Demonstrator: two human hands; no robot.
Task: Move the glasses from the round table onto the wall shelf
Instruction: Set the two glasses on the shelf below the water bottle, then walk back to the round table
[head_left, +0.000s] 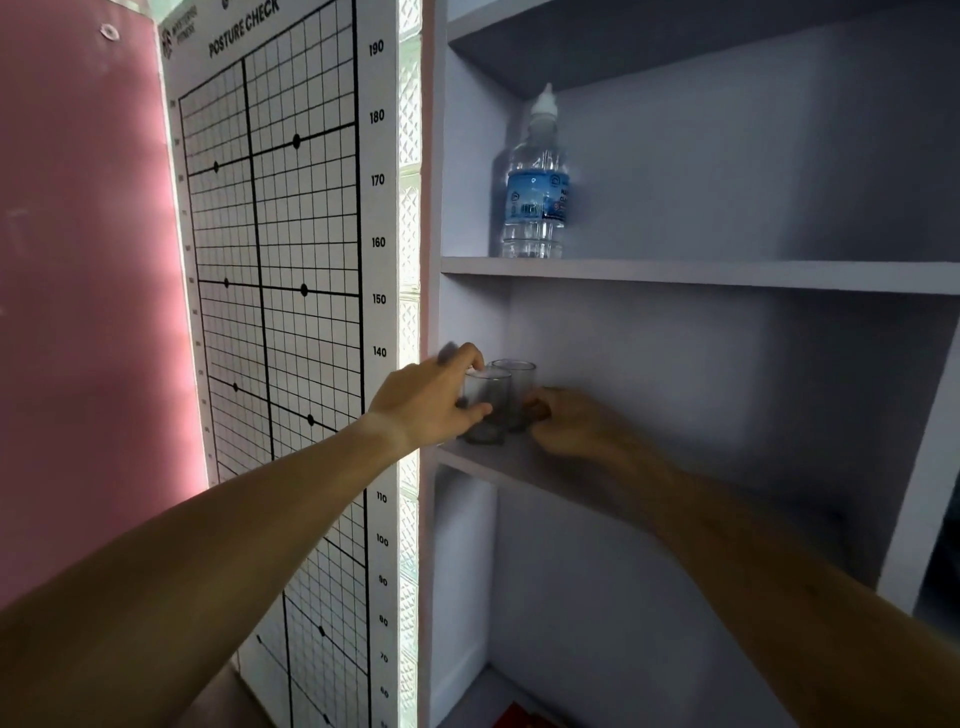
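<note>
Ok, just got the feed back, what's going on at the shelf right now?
A person is setting two glasses on the wall shelf. The left hand grips the nearer glass, which stands at the shelf's front left corner. The second glass stands right behind it, and the right hand is at its base; whether it grips is hard to tell. A water bottle stands one shelf up. The round table is out of view.
</note>
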